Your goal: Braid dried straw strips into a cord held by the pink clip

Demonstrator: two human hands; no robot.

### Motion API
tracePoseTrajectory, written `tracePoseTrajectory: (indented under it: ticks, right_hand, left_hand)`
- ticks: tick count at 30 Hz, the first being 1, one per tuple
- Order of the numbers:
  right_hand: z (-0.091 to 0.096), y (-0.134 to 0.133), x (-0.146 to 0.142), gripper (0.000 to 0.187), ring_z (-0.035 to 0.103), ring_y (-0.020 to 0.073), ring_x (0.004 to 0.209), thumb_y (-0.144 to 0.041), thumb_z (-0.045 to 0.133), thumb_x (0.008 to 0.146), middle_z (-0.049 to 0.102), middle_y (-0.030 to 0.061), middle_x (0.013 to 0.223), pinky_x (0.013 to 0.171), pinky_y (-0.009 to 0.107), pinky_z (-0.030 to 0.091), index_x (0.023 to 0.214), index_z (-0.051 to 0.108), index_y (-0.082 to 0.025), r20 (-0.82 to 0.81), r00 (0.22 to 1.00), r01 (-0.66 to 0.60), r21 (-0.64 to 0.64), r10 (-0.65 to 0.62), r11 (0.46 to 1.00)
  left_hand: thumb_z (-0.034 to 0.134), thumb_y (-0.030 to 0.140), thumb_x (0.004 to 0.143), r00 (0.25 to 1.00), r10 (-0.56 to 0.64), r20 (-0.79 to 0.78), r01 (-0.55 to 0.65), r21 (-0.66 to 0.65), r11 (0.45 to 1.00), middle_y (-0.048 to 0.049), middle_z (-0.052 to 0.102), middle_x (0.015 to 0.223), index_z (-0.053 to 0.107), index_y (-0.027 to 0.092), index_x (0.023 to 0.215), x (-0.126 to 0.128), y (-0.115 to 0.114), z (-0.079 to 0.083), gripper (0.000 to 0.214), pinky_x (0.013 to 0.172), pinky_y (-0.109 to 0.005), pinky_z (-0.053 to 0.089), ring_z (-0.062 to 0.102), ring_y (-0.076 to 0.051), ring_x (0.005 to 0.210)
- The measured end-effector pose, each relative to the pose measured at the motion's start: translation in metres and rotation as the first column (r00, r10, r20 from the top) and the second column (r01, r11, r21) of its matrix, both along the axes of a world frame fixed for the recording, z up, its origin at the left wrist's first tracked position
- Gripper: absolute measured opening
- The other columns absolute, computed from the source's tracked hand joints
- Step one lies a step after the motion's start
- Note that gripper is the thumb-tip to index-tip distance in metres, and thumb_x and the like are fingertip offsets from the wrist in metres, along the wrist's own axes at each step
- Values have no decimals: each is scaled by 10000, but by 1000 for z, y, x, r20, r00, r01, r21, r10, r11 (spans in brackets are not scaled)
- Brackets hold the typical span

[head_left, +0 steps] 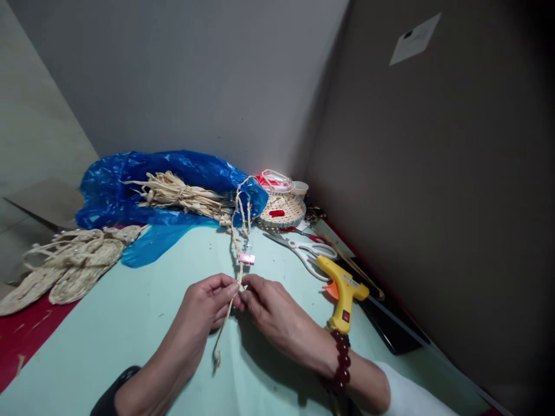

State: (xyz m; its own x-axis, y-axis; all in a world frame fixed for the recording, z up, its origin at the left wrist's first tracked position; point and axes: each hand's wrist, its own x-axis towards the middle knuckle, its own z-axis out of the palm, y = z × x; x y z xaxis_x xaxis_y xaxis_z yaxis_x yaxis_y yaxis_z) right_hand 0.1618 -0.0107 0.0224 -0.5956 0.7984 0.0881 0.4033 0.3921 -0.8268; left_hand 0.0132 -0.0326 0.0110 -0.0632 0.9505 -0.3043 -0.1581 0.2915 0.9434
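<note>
Both hands meet at the lower end of a pale braided straw cord (235, 240) near the middle of the table. My left hand (208, 303) pinches the strands between thumb and fingertips. From the other side, my right hand (275, 309) closes its thumb and fingers on the same cord. A loose strand end (220, 341) hangs down below my left fingers. Just above the hands, a pink binder clip (247, 259) grips the cord. Farther up, the braid loops over toward a bundle of dried straw (182, 195).
A blue plastic bag (108, 188) lies behind the straw. Woven straw sandals (87, 266) rest at the left. On the right are white-handled scissors (299, 248), a yellow glue gun (346, 292), a black flat device (392, 326) and a small woven basket (288, 209) holding a red item.
</note>
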Motion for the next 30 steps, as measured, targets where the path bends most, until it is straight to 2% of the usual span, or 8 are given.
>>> tracePoseTrajectory:
  ticks: [3,6,8,14,19,25,28,30]
  right_hand:
    - [2,-5,1,196,408,108,600,-164,380,924,514,-9,679,568,232,299,743,450,-184,121,990,54,144,-72,988]
    - [2,-3,1,238,392,98,573,-136,382,912,518,-9,651,563,235,285,688,453,-176,140,988,36,166,-60,985]
    - [1,-1,0,250,407,93,577,-126,395,908,539,-2,657,576,232,292,675,477,-165,124,991,29,159,-49,987]
    - [0,-1,-3,254,341,71,529,-109,452,861,451,-44,569,526,216,253,611,442,-158,47,994,94,123,-100,988]
    - [1,4,-2,275,317,68,525,-177,447,868,399,-58,519,480,207,222,595,477,-155,-56,991,121,-11,-121,993]
    - [0,8,-1,266,279,74,522,-183,449,835,350,-53,526,470,223,207,573,484,-153,-96,985,134,-72,-140,988]
    - [-2,7,-2,294,213,78,536,-163,459,811,234,-54,544,479,240,171,536,353,-162,-115,980,159,-20,-161,987]
    - [-3,7,-1,311,196,81,547,-151,457,803,201,-51,558,484,245,159,538,294,-167,-145,977,153,-29,-155,988]
  left_hand:
    - [646,360,725,983,-3,-183,11,46,999,71,463,478,576,159,620,1,-2,-1,237,433,-175,214,324,-49,424]
    - [587,312,756,942,-39,-333,76,99,992,8,615,636,590,177,679,1,-6,0,155,588,-222,382,537,-131,613]
    - [541,309,779,904,-66,-422,121,104,987,1,631,655,581,191,680,1,-8,1,160,657,-257,406,576,-167,676]
    - [452,353,847,650,-42,-758,145,69,987,21,621,636,539,228,689,5,-16,8,220,608,-272,371,557,-183,637]
    - [409,317,885,511,4,-860,217,133,967,23,637,663,545,231,737,7,-21,12,219,613,-272,378,563,-173,617]
    - [417,284,910,465,54,-884,242,186,952,51,634,615,571,234,716,4,-23,16,252,565,-239,400,574,-134,549]
    - [447,249,906,396,230,-889,280,356,891,51,601,557,553,224,675,6,-27,13,255,513,-231,399,563,-120,485]
    - [447,197,904,337,381,-861,377,494,783,36,580,539,540,214,661,10,-30,7,260,491,-237,399,561,-123,460]
